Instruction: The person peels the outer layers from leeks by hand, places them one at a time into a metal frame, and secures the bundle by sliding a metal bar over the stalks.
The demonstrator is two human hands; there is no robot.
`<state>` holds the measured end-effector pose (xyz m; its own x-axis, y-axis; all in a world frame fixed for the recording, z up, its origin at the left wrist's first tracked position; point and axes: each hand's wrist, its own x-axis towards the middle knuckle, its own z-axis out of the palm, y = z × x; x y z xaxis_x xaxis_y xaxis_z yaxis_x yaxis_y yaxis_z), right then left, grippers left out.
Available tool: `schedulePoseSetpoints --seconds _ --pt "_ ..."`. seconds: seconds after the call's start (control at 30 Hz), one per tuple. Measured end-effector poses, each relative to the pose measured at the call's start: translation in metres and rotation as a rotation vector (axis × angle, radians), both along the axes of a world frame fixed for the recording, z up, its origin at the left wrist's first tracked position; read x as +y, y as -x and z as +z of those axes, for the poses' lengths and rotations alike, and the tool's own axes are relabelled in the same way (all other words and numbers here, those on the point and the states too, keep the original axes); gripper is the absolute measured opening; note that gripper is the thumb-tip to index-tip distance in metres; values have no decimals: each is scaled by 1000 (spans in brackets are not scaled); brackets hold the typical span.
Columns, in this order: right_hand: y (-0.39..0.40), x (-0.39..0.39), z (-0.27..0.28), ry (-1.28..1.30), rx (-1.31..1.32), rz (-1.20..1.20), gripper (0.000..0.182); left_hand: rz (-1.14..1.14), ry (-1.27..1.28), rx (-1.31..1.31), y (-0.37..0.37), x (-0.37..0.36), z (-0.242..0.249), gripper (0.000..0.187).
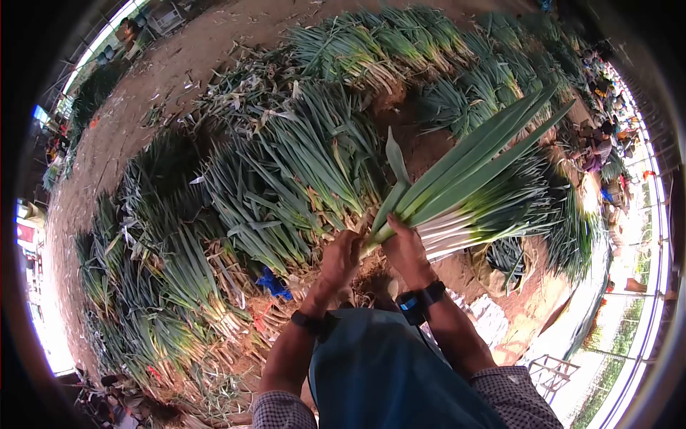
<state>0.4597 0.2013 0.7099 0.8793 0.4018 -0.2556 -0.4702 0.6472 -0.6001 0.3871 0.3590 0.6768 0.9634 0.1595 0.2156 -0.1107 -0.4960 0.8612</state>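
Between my two hands is a leek [457, 175], its broad green leaves fanning out to the upper right and its pale lower end toward me. My right hand [409, 252] is closed round the lower stalk, thumb on top. My left hand [341, 256] is closed at the stalk's left side near its base; its fingertips are partly hidden. One shorter leaf [396, 161] bends away from the rest. Just beyond my right hand lies a pile of leeks with bare white stems [464, 225].
Untrimmed leeks [286, 171] lie in thick rows ahead and to the left. More bundles [379, 50] are at the back. A blue scrap [274, 284] lies left of my left hand. A sack [507, 261] stands at the right, and another person [597, 146] sits farther off.
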Motion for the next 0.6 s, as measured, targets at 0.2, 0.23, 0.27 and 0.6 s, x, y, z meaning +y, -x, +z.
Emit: schedulePoseSetpoints --seconds 0.2,0.23,0.27,0.6 --pt "-5 -12 -1 -59 91 7 26 168 500 473 15 17 -13 26" --pt "-6 -14 0 -61 95 8 26 188 666 547 17 16 -5 28" --pt "-8 -15 2 -62 97 10 25 106 520 585 20 23 -7 43" --pt "-30 -24 22 -360 41 350 46 -143 762 705 -3 -6 52 42"
